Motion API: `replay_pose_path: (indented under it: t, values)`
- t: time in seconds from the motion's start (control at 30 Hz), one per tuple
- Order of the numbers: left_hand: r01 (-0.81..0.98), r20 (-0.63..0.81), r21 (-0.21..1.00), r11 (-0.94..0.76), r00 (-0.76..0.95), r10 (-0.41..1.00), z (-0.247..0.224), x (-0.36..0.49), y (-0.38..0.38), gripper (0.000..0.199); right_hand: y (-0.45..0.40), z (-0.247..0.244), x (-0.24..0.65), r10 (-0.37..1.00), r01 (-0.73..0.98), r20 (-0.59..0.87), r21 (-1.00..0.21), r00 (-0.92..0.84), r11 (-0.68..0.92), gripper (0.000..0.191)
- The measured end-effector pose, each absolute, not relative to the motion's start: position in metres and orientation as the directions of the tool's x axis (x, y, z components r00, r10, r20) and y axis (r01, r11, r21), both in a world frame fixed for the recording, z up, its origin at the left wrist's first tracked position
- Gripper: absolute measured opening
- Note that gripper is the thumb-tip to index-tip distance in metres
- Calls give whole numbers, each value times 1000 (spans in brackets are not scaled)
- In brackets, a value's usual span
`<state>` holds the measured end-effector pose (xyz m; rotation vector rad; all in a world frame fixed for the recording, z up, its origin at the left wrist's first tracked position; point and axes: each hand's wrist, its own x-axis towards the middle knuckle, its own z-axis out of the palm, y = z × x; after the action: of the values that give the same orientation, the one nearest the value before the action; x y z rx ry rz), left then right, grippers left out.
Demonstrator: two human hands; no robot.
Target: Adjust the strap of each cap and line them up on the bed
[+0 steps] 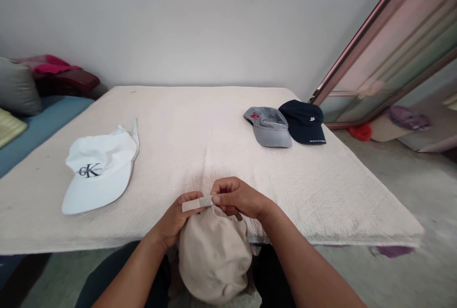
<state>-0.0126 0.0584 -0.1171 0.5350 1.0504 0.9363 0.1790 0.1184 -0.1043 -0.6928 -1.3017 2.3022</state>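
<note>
A beige cap [216, 258] hangs between my knees at the table's front edge, its back strap uppermost. My left hand [178, 217] is closed on the left part of the strap [192, 205], whose loose end points left. A metal buckle [206, 201] shows on the strap between the hands. My right hand [239, 197] pinches the strap just right of the buckle, thumb on top. Parts of the strap are hidden under the fingers.
On the cloth-covered table [178, 122], a white cap [102, 165] with dark letters lies at left. A grey cap [269, 124] and a navy cap [303, 120] touch each other at the back right. Behind is a white wall [160, 27]; a sofa with cushions [16, 89] stands at left.
</note>
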Motion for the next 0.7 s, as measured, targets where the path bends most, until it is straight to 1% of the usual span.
replay_pose_path:
  t: [0.07, 0.2, 0.37, 0.53, 0.7]
  values:
    - [-378, -483, 767, 519, 192, 854, -118, -13, 58, 22, 119, -104, 179, 549, -128, -200, -856, -812, -501, 16]
    - [-378, -462, 766, 520, 238, 854, -121, -14, 58, 21, 120, -103, 177, 534, -121, -184, -866, -825, -486, 25]
    - [-370, -494, 768, 522, 176, 851, -122, -14, 57, 21, 118, -105, 174, 531, -99, -178, -886, -828, -453, 24]
    - [-396, -453, 753, 525, 268, 851, -121, -15, 57, 20, 119, -102, 172, 501, -115, -157, -876, -851, -469, 29]
    - [-366, -463, 770, 522, 242, 853, -122, -15, 57, 19, 121, -104, 171, 490, -66, -180, -893, -853, -444, 29]
